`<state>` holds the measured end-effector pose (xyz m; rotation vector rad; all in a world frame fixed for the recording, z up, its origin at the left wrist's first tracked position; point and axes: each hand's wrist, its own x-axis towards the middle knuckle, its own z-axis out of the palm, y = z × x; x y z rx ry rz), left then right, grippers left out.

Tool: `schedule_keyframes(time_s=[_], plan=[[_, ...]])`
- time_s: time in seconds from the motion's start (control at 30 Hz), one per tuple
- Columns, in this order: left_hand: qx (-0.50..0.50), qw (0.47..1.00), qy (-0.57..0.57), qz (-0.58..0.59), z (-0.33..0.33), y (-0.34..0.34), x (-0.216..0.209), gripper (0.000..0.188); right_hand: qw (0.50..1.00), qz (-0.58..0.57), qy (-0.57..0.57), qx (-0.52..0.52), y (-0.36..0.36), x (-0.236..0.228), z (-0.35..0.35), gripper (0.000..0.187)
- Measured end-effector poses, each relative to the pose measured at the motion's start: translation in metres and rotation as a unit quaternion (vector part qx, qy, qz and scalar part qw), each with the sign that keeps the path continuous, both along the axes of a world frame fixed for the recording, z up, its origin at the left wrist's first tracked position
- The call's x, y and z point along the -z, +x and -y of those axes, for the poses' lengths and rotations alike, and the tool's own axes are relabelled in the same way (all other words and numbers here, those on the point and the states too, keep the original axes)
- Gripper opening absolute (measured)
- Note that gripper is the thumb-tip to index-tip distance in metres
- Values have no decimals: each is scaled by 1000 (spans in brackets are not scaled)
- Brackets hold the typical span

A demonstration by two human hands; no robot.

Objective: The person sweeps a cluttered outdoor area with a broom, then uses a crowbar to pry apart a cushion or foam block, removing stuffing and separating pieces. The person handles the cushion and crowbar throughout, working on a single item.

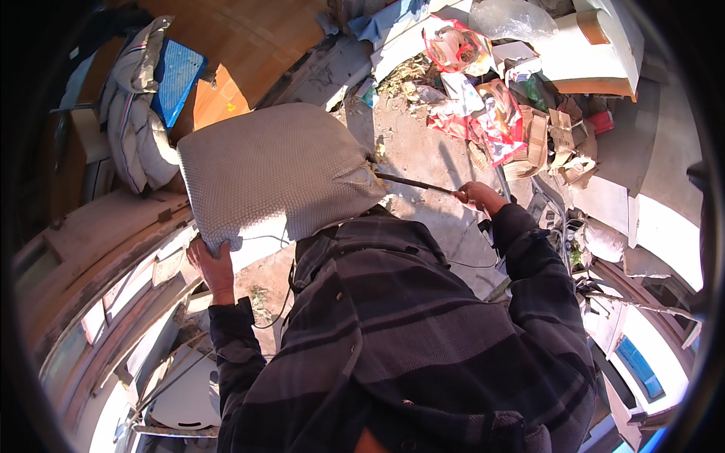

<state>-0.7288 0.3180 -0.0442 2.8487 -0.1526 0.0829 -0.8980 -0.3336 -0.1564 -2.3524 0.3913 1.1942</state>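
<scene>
Left hand (pixel 212 269) gripping near corner of grey cushion (pixel 272 166), right hand (pixel 481 198) clenched round dark rod (pixel 415 183), far end at cushion's frayed side

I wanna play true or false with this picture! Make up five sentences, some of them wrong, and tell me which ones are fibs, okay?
1. The right hand holds a thin dark stick. True.
2. Both hands hold that stick. False: the left hand is at a corner of the grey cushion.
3. The stick's far end reaches the cushion's edge. True.
4. The person wears plain bright yellow. False: the shirt is dark with wide stripes.
5. Torn cardboard lies to the right of the cushion in the picture. True.
</scene>
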Motion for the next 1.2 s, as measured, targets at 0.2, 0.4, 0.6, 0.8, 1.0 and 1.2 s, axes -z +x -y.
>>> schedule_keyframes(time_s=[0.2, 0.4, 0.6, 0.8, 1.0, 1.2], plan=[[-9, 1000, 8, -9, -7, -8, 0, 48, 923, -27, -373, -93, -64, -139, 146, 25], [-16, 1000, -22, -11, -1, -1, 0, 48, 986, 113, -124, 7, -36, -145, 114, 43], [18, 1000, -5, -18, 17, 4, -14, 48, 992, 81, -51, -84, 12, -66, 20, 40], [29, 999, 3, -27, 20, 1, -17, 45, 1000, 15, -4, 26, -18, -102, 80, 51], [-2, 999, -21, -42, 18, 2, -12, 44, 997, 77, 4, -3, -6, -96, 55, 46], [40, 999, 4, -24, 20, 2, -14, 44, 999, 4, -34, -26, 25, -59, 26, 43]])
